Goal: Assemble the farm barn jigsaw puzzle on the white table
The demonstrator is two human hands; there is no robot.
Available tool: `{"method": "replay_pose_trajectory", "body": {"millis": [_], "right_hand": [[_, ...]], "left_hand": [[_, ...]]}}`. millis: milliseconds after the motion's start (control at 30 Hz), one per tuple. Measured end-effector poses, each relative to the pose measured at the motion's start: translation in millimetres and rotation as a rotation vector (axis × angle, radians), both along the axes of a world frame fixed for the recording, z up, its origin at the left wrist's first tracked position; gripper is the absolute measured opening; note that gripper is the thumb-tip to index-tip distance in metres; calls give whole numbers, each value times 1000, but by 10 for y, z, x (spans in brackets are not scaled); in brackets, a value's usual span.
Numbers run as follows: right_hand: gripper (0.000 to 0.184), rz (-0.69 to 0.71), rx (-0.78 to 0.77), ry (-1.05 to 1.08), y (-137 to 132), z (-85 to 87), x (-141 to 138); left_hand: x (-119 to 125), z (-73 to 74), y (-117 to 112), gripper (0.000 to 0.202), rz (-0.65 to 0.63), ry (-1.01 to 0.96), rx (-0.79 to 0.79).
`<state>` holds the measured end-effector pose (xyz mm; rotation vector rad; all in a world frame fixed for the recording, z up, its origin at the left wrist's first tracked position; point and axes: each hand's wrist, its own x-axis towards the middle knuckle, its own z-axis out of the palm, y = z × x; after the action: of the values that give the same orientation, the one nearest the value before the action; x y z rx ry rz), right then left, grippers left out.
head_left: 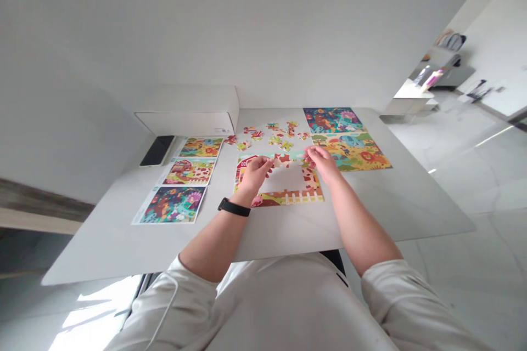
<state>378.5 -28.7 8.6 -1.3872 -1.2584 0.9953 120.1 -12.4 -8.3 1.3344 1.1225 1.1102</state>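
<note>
A partly built farm jigsaw lies in the middle of the white table, its border joined and its centre bare. My left hand, with a black wristband, rests on the puzzle's upper left and pinches a small piece. My right hand is over the upper right corner, fingers curled on a piece I cannot make out well. Loose pieces are scattered just beyond the puzzle.
Two finished puzzles lie at the right. A sheet with three reference pictures lies at the left, a black phone beside it. A white box stands at the back against the wall.
</note>
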Motion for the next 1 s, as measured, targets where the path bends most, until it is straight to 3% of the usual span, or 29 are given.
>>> {"method": "replay_pose_trajectory", "body": {"millis": [300, 500, 633, 767, 867, 1000], "right_hand": [[49, 177, -53, -37, -102, 32, -194], [41, 174, -28, -17, -95, -15, -242], [39, 151, -45, 14, -70, -21, -158], [42, 160, -48, 40, -43, -5, -89], [43, 175, -14, 64, -27, -13, -52], [44, 136, -15, 0, -14, -29, 35]], "left_hand": [[71, 19, -80, 53, -52, 9, -1], [113, -37, -120, 46, -61, 109, 34], [93, 50, -150, 34, -17, 326, 403], [117, 272, -105, 47, -182, 595, 804], [197, 373, -46, 38, -290, 707, 889], [287, 305, -12, 23, -290, 706, 872]]}}
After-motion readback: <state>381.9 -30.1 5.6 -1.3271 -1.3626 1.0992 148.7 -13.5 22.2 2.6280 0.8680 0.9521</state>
